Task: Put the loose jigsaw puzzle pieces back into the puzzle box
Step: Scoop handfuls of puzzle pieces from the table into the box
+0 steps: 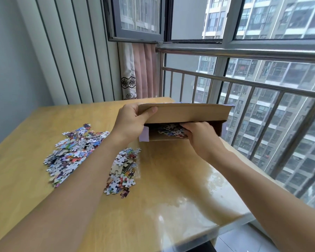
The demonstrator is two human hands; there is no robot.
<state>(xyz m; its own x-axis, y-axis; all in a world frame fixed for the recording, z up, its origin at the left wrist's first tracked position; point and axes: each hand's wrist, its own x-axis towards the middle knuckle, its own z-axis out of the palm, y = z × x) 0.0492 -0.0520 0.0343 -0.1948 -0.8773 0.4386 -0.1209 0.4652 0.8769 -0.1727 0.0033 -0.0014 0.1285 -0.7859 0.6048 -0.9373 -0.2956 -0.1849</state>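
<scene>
The brown cardboard puzzle box (189, 113) sits at the far right part of the wooden table (162, 179), its flap lifted. My left hand (133, 120) grips the flap's left corner, thumb on its inner face. My right hand (200, 135) reaches into the box opening; its fingertips are hidden under the flap, among pieces inside the box (169, 130). A large heap of loose jigsaw pieces (73, 151) lies on the left of the table. A smaller heap of pieces (124, 171) lies near the middle, under my left forearm.
A metal railing (244, 84) and tall windows run just behind and right of the table. Pink and white curtains (138, 71) hang in the corner. The table's right edge (244, 215) is close to the box.
</scene>
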